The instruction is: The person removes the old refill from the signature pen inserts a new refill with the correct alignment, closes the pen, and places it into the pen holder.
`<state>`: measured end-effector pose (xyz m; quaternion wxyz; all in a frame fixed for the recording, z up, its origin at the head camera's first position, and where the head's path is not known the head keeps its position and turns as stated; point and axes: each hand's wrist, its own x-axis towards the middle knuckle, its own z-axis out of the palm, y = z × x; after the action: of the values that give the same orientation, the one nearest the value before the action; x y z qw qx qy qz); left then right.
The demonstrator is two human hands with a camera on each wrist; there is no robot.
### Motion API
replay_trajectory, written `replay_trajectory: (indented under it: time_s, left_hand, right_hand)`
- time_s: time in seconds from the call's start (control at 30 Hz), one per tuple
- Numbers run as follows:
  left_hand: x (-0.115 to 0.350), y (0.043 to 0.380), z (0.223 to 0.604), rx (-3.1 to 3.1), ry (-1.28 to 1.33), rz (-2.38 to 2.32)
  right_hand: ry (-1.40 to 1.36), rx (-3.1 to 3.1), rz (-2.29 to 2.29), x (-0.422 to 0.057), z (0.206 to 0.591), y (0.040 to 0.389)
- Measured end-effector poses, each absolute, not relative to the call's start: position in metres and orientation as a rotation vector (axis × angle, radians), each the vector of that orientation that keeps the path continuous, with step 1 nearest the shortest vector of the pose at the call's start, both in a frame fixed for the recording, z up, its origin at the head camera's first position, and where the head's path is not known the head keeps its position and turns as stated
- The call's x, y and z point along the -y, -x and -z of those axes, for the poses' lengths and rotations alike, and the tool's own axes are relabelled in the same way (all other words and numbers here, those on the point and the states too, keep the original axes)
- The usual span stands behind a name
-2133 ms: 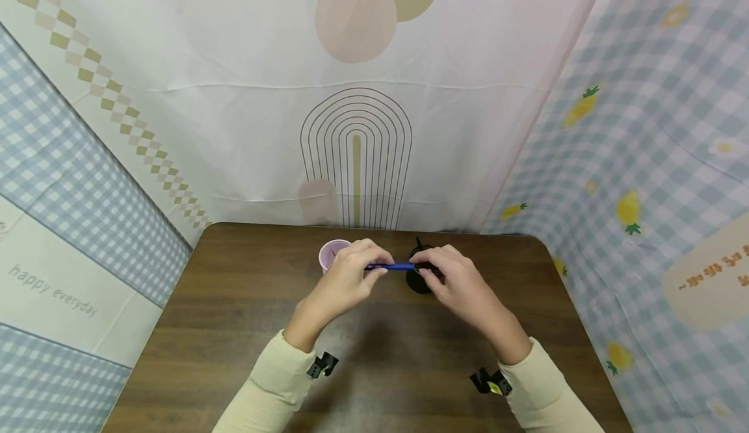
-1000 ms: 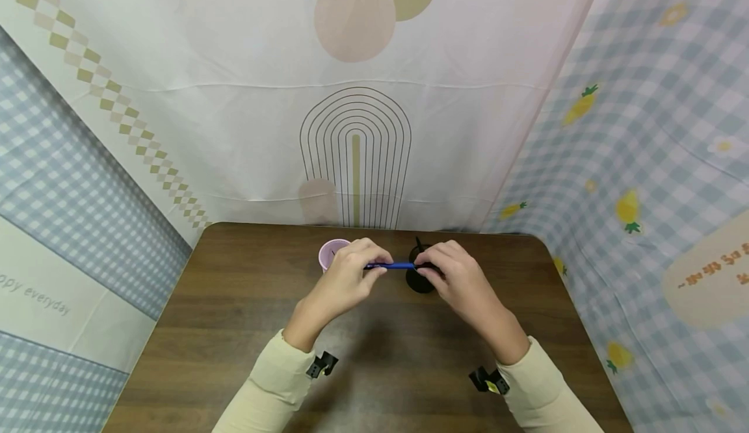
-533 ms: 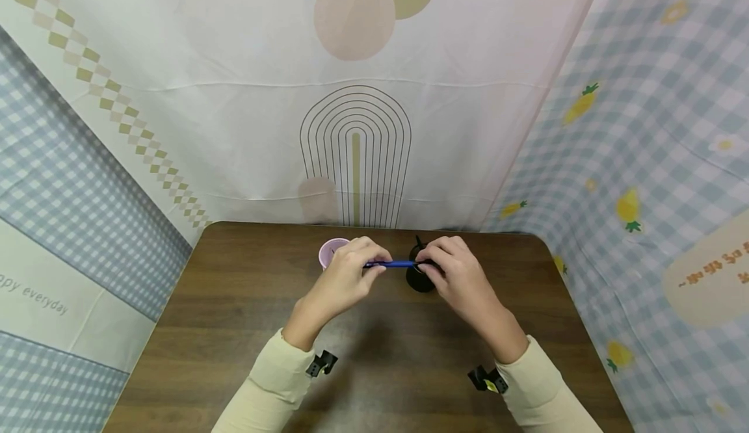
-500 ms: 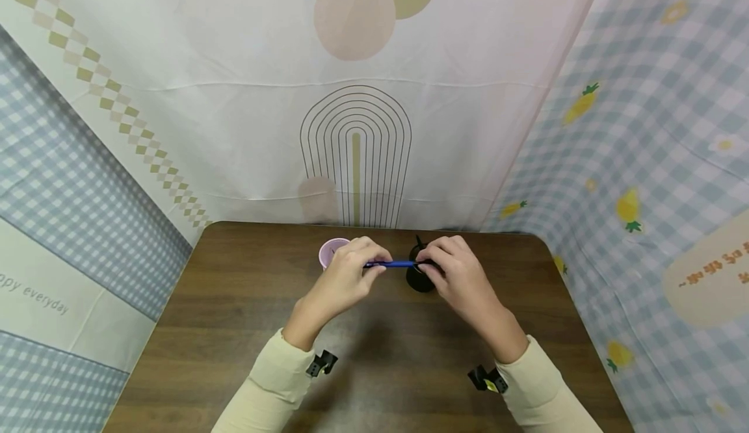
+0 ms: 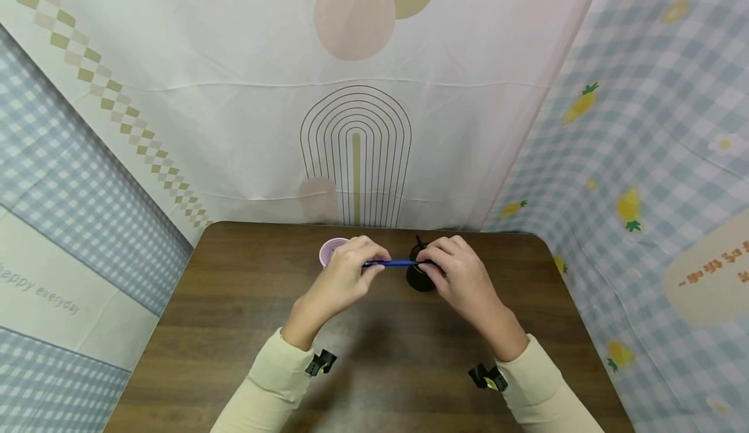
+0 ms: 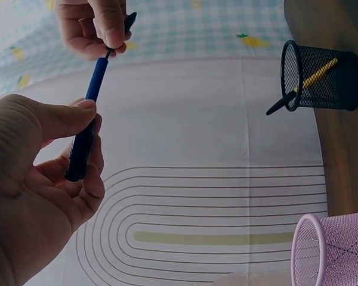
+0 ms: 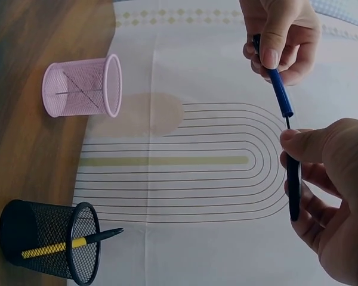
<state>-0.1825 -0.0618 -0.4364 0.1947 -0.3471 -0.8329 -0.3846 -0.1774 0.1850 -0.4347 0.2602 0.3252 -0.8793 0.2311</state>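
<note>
Above the table my two hands hold parts of one pen in line. The left hand [image 5: 349,269] pinches its blue barrel [image 6: 95,80] between thumb and fingers. My right hand [image 5: 459,272] grips the pen's black end piece [image 7: 294,185], which has a pointed tip. A thin dark refill [image 7: 287,123] bridges the short gap between barrel and end piece in the right wrist view. Fingers cover part of both pieces.
A pink mesh pen cup [image 7: 77,88] stands behind the left hand. Near the right hand is a black mesh pen cup [image 7: 42,217] holding a yellow and black pen [image 7: 77,243]. Both stand on the brown wooden table [image 5: 374,381], towards its back edge by the patterned cloth.
My right hand has shifted slightly to the right, away from the left, over the last two seconds. The left hand has barely moved. Both hands keep their hold.
</note>
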Motion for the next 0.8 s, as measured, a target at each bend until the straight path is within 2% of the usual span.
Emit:
replay_trajectory:
  time_s: [0.8]
  left_hand:
    - [0.073, 0.179, 0.432, 2.361, 0.913, 1.078]
  right_hand:
    - [-0.831, 2.429, -0.73, -0.191, 0.433, 0.179]
